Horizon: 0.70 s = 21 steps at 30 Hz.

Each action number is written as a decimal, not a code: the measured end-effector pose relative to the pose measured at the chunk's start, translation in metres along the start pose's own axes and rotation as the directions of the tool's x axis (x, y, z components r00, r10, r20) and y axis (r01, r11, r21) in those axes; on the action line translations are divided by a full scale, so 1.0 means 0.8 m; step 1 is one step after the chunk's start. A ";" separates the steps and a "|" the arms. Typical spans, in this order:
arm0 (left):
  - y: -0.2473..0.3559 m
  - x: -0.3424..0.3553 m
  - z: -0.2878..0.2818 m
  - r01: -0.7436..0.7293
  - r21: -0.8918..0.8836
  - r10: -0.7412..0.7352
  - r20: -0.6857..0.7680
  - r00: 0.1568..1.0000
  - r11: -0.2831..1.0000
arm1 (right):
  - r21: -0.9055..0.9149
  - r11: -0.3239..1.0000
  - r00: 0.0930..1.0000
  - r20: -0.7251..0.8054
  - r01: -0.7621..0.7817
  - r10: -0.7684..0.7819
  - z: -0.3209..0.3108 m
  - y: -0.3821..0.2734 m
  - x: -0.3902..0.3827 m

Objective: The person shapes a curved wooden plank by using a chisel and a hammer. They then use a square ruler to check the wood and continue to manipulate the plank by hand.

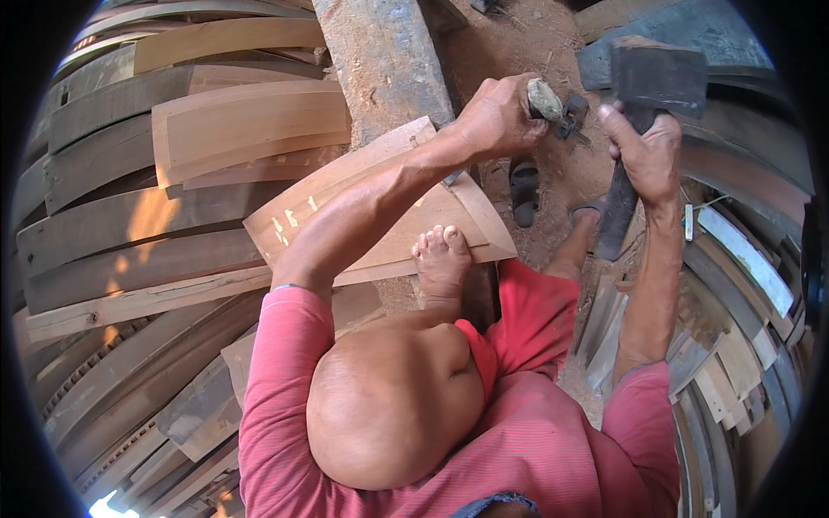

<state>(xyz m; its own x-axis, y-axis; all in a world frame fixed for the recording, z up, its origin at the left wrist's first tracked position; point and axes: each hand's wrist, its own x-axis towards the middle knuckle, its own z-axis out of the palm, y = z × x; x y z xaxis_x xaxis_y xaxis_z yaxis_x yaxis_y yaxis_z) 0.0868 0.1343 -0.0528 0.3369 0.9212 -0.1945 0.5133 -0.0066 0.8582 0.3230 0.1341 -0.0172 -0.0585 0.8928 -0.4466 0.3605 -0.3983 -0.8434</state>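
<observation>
A worker's left hand (501, 112), its grip clamped around a round-ended tool handle (545, 98), juts past a framed wooden panel (389, 237), while the right hand (649, 155) has its grip clamped on the shaft of a dark, block-headed mallet (660, 78). The tool's lower end cannot be made out for certain. Beneath the left forearm (380, 181), the panel lies aslant across a worn plank desk (384, 60), a bare foot (442, 259) planted on its near edge. Dark sandals (523, 190) sit on the dusty ground (492, 52) beyond. Curved boards are stacked at left (112, 198), with more wooden pieces (725, 371) piled at right.
</observation>
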 end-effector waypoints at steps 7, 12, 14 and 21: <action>-0.011 0.000 -0.009 0.024 -0.066 -0.019 0.063 0.998 0.998 | -0.089 0.949 0.949 0.130 0.301 -0.288 0.034 0.024 -0.017; 0.005 -0.002 -0.026 0.039 -0.066 -0.041 -0.032 0.999 0.997 | 0.106 0.994 0.997 0.072 0.001 -0.009 0.022 0.006 -0.030; 0.007 -0.002 -0.024 0.053 -0.100 -0.060 -0.068 0.996 0.994 | 0.207 0.977 0.999 -0.005 0.043 -0.043 0.016 0.001 -0.031; -0.003 -0.008 -0.001 -0.009 -0.085 0.004 -0.062 0.998 0.996 | 0.216 0.958 0.969 -0.199 0.187 -0.144 -0.035 -0.013 -0.022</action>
<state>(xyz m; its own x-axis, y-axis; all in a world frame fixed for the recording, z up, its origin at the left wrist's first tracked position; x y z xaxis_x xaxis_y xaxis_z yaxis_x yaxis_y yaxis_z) 0.0828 0.1290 -0.0536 0.2891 0.9437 -0.1609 0.4408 0.0180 0.8974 0.3465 0.1288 0.0079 0.0760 0.9648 -0.2518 0.1330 -0.2601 -0.9564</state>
